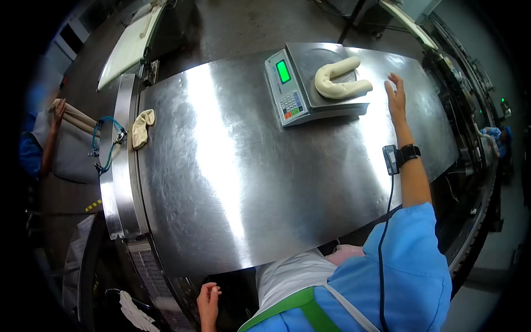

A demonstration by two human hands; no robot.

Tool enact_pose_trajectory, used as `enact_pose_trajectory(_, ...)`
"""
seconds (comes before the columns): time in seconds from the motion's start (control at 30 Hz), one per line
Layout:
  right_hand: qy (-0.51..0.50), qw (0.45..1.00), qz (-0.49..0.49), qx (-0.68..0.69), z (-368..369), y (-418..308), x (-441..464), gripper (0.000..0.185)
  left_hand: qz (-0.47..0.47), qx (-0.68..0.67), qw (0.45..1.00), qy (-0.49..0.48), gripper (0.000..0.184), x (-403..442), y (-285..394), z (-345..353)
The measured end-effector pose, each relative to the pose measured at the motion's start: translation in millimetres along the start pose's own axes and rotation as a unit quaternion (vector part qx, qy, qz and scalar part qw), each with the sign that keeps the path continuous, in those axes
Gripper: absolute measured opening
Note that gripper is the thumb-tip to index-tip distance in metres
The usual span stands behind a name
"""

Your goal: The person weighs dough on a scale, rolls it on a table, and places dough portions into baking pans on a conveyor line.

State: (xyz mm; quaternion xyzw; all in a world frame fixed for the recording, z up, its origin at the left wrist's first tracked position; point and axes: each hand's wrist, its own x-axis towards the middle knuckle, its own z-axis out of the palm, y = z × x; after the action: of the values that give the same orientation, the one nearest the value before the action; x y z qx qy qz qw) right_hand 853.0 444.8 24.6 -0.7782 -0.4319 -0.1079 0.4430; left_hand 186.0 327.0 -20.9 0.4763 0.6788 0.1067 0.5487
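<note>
A pale U-shaped roll of dough point(338, 87) lies on the steel pan of a digital scale point(321, 113), its two ends pointing right. The scale's green display is lit, but its digits are too small to read. Just right of the dough, my right hand point(396, 100) is open above the table, fingers apart, touching neither dough nor scale. A band with a small device and a cable is on that wrist. Below the table's front edge hangs my left hand point(208, 303), loosely half curled, with nothing visible in it. A smaller, lumpy dough piece point(143, 129) rests at the table's left edge.
The steel table point(265, 182) borders a metal rail point(113, 182) with blue hoses point(113, 135). At far left, another person's hand point(58, 110) touches long dough strips point(80, 119). A pale conveyor belt point(130, 47) stands behind. Machinery and another person point(498, 138) are at right.
</note>
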Motion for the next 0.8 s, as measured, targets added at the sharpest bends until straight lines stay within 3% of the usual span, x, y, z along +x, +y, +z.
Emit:
enact_pose_trajectory(0.3, -0.049, 0.991, -0.002, -0.121, 5, 29, -25, 0.039, 0.019, -0.003, 1.0, 0.002, 0.02, -2, 5, 1)
enact_pose_trajectory(0.4, -0.096, 0.981, -0.098, -0.141, 25, 12, -17, 0.04, 0.004, 0.014, 1.0, 0.015, 0.021, -2, 5, 1)
enact_pose_trajectory(0.5, -0.225, 0.944, -0.238, -0.048, 37, -114, 13, 0.053, 0.003, 0.006, 1.0, 0.017, 0.021, 0, 2, 5)
enact_pose_trajectory(0.57, -0.186, 0.899, -0.396, 0.032, 30, -190, 37, 0.058, 0.061, 0.045, 0.997, 0.012, 0.023, 5, 5, 5)
enact_pose_trajectory(0.6, -0.163, 0.889, -0.424, 0.051, 19, -210, 44, 0.058, 0.092, 0.063, 0.994, 0.022, 0.024, 6, 4, 4)
enact_pose_trajectory(0.67, -0.147, 0.905, -0.397, 0.046, 6, -195, 58, 0.058, 0.063, 0.067, 0.995, 0.037, 0.025, -4, 22, 2)
enact_pose_trajectory(0.8, -0.188, 0.951, -0.242, -0.042, 28, -49, 63, 0.057, 0.045, 0.07, 0.995, 0.047, 0.029, -1, -2, 0)
